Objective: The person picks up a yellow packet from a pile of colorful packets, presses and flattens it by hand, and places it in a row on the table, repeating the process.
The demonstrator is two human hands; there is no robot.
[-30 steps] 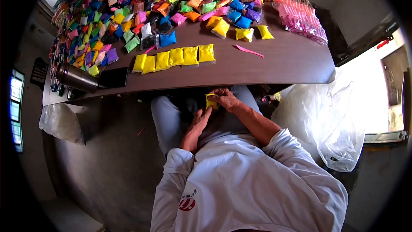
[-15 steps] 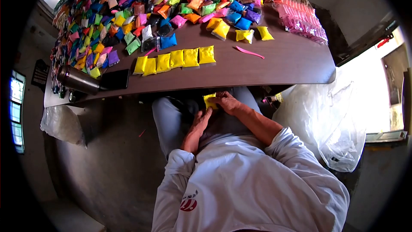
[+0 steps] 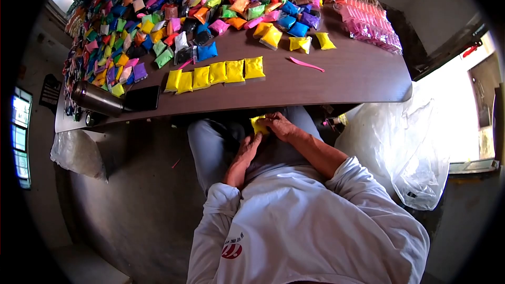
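Note:
A small yellow packet (image 3: 258,124) is held over my lap, just below the table's front edge. My right hand (image 3: 279,126) grips its right side with the fingers closed. From the lower left, my left hand (image 3: 249,146) pinches the packet's lower edge. On the table ahead lies a row of several flat yellow packets (image 3: 218,73), side by side. A few more yellow packets (image 3: 300,44) sit farther back, near a pink plastic stick (image 3: 306,64) with a curved shape.
Colourful packets (image 3: 158,26) are heaped across the back and left of the table (image 3: 336,87). Pink packets (image 3: 368,23) stand in rows at the right. A metal flask (image 3: 97,98) and a dark phone-like slab (image 3: 142,98) lie front left. Plastic bags (image 3: 405,147) hang at both sides.
Both hands stay nearly in place on the yellow packet. The whole view has shifted very slightly; the things on the table look the same.

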